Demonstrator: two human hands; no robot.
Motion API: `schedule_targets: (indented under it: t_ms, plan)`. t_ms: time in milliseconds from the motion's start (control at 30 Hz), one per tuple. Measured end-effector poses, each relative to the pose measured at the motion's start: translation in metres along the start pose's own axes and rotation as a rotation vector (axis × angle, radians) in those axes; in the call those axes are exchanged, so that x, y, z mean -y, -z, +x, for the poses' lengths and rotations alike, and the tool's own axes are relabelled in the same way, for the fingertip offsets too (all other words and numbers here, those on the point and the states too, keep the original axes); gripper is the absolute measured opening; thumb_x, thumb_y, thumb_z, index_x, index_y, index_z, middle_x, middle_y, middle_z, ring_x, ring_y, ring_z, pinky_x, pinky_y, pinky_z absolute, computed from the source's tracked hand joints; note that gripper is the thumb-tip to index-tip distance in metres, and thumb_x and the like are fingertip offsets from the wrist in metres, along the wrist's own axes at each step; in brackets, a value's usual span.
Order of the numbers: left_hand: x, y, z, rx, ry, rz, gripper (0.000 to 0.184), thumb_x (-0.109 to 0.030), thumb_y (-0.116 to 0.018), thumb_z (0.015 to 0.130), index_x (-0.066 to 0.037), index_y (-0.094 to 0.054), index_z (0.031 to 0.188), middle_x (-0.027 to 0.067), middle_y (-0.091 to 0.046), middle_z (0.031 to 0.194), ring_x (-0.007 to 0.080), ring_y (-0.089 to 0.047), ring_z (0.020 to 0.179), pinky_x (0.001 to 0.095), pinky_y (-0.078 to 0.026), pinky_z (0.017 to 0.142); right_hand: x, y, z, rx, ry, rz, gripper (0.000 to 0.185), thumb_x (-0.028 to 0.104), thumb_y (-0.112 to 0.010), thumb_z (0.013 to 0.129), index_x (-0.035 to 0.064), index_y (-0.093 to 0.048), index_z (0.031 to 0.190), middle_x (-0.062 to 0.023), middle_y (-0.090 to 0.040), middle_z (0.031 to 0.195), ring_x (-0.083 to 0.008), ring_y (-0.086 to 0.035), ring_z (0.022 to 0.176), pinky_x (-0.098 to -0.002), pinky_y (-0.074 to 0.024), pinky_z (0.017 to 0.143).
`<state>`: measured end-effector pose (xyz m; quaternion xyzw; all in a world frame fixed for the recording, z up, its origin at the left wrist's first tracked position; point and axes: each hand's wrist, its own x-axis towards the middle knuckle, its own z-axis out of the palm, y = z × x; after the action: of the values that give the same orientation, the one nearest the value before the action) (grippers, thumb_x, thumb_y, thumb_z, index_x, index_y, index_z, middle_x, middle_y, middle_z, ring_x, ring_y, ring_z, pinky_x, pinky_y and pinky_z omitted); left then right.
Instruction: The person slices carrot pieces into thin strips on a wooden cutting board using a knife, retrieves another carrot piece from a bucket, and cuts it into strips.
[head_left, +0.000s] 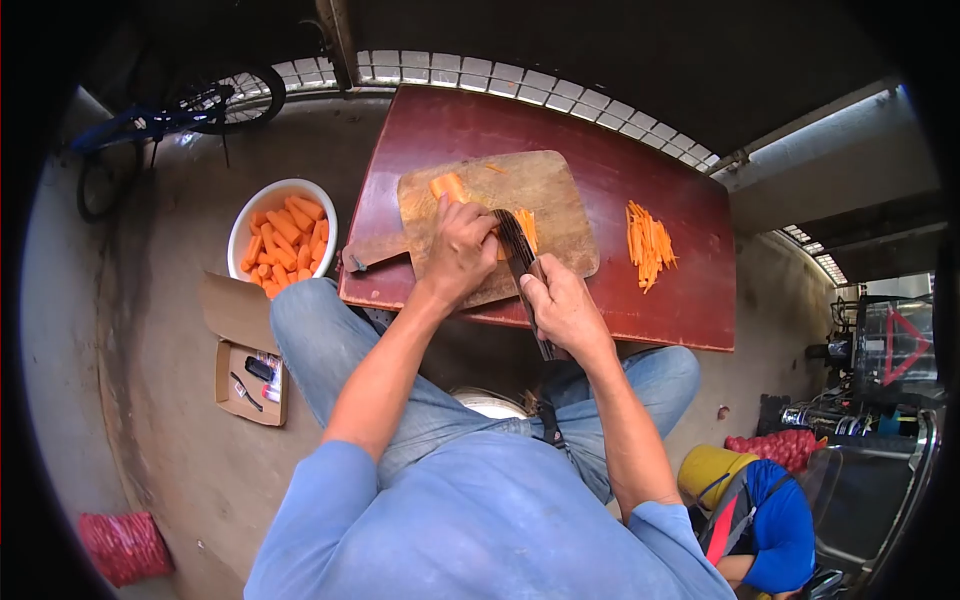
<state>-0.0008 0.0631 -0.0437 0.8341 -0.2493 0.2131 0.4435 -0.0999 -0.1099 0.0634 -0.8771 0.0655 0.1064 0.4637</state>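
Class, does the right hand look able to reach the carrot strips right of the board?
Probably yes: open tabletop lies between the right hand and those strips, though the hand holds a knife.

Knife (pixel 514 240) partly hidden by right hand (pixel 566 305); co-worker (pixel 782 530) cut off below

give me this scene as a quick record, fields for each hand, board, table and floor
left hand: on the board side of the table, fingers at the carrot pieces, close beside the blade; exact grip hidden
right hand: closed around the knife
cutting board: wooden, carrying carrot pieces and cut strips by the blade
table: dark red, with a separate pile of carrot strips right of the board
floor, left: white bowl of carrots, open cardboard box
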Motion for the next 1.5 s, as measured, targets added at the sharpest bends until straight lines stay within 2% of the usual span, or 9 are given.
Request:
schedule_targets:
  t_ms: [33,100,167,400,700,800,1067,1367,1500]
  plan:
    - [0.000,0.000,0.000,0.022,0.004,0.033,0.016,-0.002,-0.075,0.086,-0.002,-0.083,0.100,0.0101,-0.076,0.105,0.0322,-0.070,0.108,0.0655,-0.038,0.123,-0.005,0.001,0.001,-0.010,0.010,0.006,0.022,0.019,-0.060,0.111,-0.0018,-0.058,0.103,-0.0121,-0.061,0.074,-0.0235,-0.061,0.058,-0.0411,-0.0497,0.058]
    - [-0.002,0.000,-0.001,0.065,0.016,0.095,0.017,-0.004,-0.076,0.086,-0.003,-0.083,0.101,0.0094,-0.076,0.106,0.0309,-0.070,0.109,0.0661,-0.037,0.122,-0.009,0.010,-0.001,-0.014,-0.026,0.033,0.023,0.020,-0.061,0.111,-0.0003,-0.058,0.101,-0.0062,-0.059,0.069,-0.0149,-0.058,0.049,-0.0367,-0.0479,0.049]
    - [-0.003,0.000,0.000,0.061,0.004,0.103,0.017,-0.008,-0.077,0.086,-0.004,-0.083,0.101,0.0087,-0.076,0.105,0.0298,-0.069,0.109,0.0668,-0.036,0.121,-0.002,0.028,-0.006,0.003,-0.112,0.073,0.025,0.021,-0.061,0.110,-0.0021,-0.060,0.101,-0.0112,-0.062,0.069,-0.0194,-0.062,0.051,-0.0404,-0.0500,0.052]
    - [-0.008,-0.001,0.000,0.071,-0.043,0.146,0.017,-0.014,-0.081,0.083,-0.007,-0.083,0.099,0.0072,-0.075,0.105,0.0288,-0.069,0.110,0.0668,-0.034,0.119,-0.021,0.036,-0.012,-0.058,-0.072,0.185,0.024,0.020,-0.061,0.111,-0.0004,-0.058,0.099,-0.0061,-0.059,0.067,-0.0148,-0.058,0.048,-0.0374,-0.0483,0.049]
    - [-0.012,0.007,0.003,0.069,-0.026,0.207,0.009,-0.014,-0.081,0.080,-0.006,-0.079,0.085,0.0076,-0.071,0.100,0.0292,-0.066,0.101,0.0535,-0.039,0.109,-0.005,0.004,-0.008,-0.025,-0.075,0.187,0.023,0.020,-0.061,0.112,0.0018,-0.058,0.099,-0.0029,-0.059,0.070,-0.0116,-0.057,0.048,-0.0335,-0.0462,0.046]
    - [-0.012,0.005,0.003,0.057,-0.024,0.203,0.009,-0.013,-0.080,0.081,-0.005,-0.078,0.085,0.0080,-0.071,0.100,0.0290,-0.066,0.103,0.0535,-0.039,0.108,-0.007,0.018,-0.010,-0.036,-0.124,0.167,0.022,0.020,-0.061,0.110,-0.0006,-0.060,0.102,-0.0089,-0.060,0.070,-0.0166,-0.060,0.050,-0.0385,-0.0491,0.050]
    - [-0.009,0.000,0.001,0.098,-0.053,0.174,0.010,-0.016,-0.079,0.085,-0.008,-0.079,0.091,0.0100,-0.070,0.111,0.0311,-0.065,0.115,0.0664,-0.034,0.116,-0.028,0.042,-0.023,-0.202,-0.059,0.359,0.018,0.015,-0.061,0.112,0.0010,-0.062,0.101,-0.0020,-0.059,0.071,-0.0096,-0.054,0.048,-0.0303,-0.0442,0.045]
    - [-0.015,0.001,0.002,0.192,-0.069,0.165,0.018,-0.021,-0.083,0.089,-0.011,-0.083,0.104,0.0075,-0.071,0.122,0.0293,-0.063,0.126,0.0686,-0.029,0.120,-0.020,0.027,-0.020,-0.118,-0.049,0.139,0.021,0.017,-0.063,0.109,-0.0020,-0.060,0.100,-0.0103,-0.058,0.066,-0.0190,-0.061,0.055,-0.0412,-0.0482,0.055]
    - [-0.015,-0.003,0.003,0.281,-0.159,0.200,0.025,-0.023,-0.082,0.092,-0.012,-0.083,0.114,0.0049,-0.071,0.130,0.0285,-0.062,0.130,0.0689,-0.027,0.121,-0.018,0.038,-0.014,-0.072,-0.043,0.004,0.025,0.021,-0.063,0.107,-0.0047,-0.061,0.104,-0.0226,-0.064,0.075,-0.0367,-0.068,0.068,-0.0492,-0.0515,0.068]
